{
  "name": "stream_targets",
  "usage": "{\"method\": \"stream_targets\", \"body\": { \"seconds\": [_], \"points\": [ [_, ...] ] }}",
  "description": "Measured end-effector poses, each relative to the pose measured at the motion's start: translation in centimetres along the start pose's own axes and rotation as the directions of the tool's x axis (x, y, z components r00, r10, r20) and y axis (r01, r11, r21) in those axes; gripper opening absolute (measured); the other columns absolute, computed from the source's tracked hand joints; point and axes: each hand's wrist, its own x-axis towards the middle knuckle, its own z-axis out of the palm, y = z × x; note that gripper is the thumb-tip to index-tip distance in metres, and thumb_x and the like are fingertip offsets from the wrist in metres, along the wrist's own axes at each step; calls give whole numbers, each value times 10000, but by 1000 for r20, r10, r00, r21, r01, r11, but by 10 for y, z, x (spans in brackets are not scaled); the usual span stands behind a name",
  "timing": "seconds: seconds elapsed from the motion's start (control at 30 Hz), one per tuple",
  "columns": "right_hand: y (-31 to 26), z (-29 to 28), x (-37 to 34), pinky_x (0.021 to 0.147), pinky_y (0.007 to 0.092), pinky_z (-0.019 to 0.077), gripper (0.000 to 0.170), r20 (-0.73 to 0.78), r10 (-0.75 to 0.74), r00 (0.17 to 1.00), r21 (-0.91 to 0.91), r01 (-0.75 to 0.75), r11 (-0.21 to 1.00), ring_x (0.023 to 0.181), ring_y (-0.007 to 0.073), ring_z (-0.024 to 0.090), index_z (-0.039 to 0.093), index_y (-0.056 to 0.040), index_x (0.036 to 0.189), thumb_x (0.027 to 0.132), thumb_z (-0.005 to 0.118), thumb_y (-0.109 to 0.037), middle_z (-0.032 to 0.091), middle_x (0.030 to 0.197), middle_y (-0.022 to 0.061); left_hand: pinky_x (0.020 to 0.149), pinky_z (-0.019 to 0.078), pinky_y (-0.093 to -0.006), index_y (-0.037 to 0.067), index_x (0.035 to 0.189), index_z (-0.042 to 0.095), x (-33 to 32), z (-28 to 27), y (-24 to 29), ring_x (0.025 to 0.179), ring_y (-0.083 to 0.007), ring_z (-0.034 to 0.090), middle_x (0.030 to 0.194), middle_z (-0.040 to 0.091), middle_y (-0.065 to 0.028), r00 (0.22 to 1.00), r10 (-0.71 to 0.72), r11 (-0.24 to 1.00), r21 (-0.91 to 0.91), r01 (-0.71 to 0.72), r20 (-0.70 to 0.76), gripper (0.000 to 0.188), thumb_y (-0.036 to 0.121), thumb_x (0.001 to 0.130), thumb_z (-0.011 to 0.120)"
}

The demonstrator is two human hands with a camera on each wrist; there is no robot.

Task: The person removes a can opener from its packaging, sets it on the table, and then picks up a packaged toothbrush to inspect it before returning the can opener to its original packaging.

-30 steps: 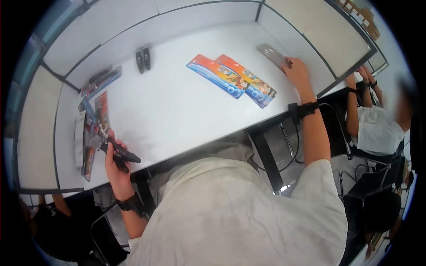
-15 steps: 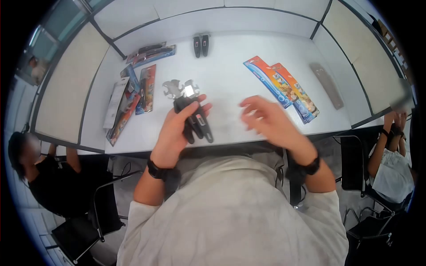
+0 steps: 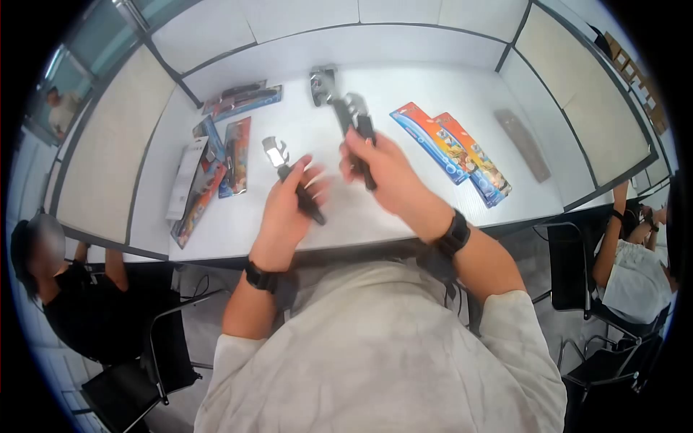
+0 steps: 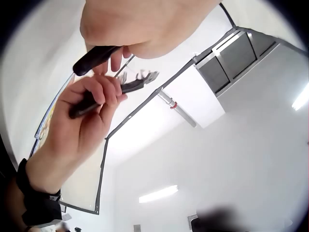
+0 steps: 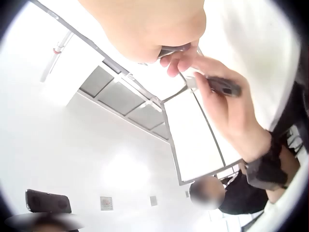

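My left hand (image 3: 287, 209) holds a black-handled opener (image 3: 307, 200) with a notched silver head, its thumb along the handle and its fingers blurred. To its right and farther from me, my right hand (image 3: 386, 169) grips two similar openers (image 3: 351, 115) by the handles, heads toward the back. These overlap another pair of black-handled openers (image 3: 315, 90) lying near the back panel. In the left wrist view, the right hand (image 4: 79, 116) curls round a dark handle (image 4: 87, 105). The right wrist view shows the left hand (image 5: 231, 106) with its opener's handle (image 5: 224, 86).
Two orange-and-blue cards (image 3: 429, 141) overlap right of centre. A clear plastic shell (image 3: 523, 144) lies by the right panel. Several packaged tools (image 3: 234, 155) and a white-backed package (image 3: 186, 177) crowd the left side. Low panels (image 3: 115, 155) enclose the white table (image 3: 346, 224).
The right hand left the plastic shell, came to the centre and took two openers from the left hand's bunch. The left hand moved in from the left side, now with one opener. The head view shifted.
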Motion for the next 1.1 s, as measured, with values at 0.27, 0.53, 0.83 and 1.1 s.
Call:
{"method": "stream_targets", "body": {
  "seconds": [0.27,0.53,0.83,1.1],
  "points": [
    [-3,-109,133,831,399,538,476,-235,-356,905,-832,1,554,940,293,687,562,19,1172,857,730,-297,680,1065,191,547,352,-253,34,1287,578,-130,-79,74,606,-110,430,812,525,-20,635,665,746,379,-547,-394,364,258,1010,500],
    [-3,-108,167,907,411,541,701,-141,-383,913,-948,-13,318,1075,336,677,570,7,1294,692,812,-259,703,1125,197,613,431,-271,-51,1405,540,-229,-273,171,687,-126,496,856,607,-46,121,935,352,910,-218,-333,426,147,1028,536],
    [37,-113,225,956,456,519,446,-257,-612,748,-857,117,502,1097,410,653,594,5,1230,808,702,-94,696,1103,239,856,473,-307,-95,1286,581,-151,-407,213,998,-188,581,1178,665,-126,632,745,326,943,-67,-213,352,27,956,557],
    [34,-106,214,865,431,555,335,-293,-688,664,-885,84,458,975,366,705,692,-3,1070,807,773,-193,734,991,202,987,450,-363,-123,1318,538,-113,-440,218,1140,-274,567,1286,615,-182,644,739,140,981,136,-195,395,69,973,522]
  ]
}}
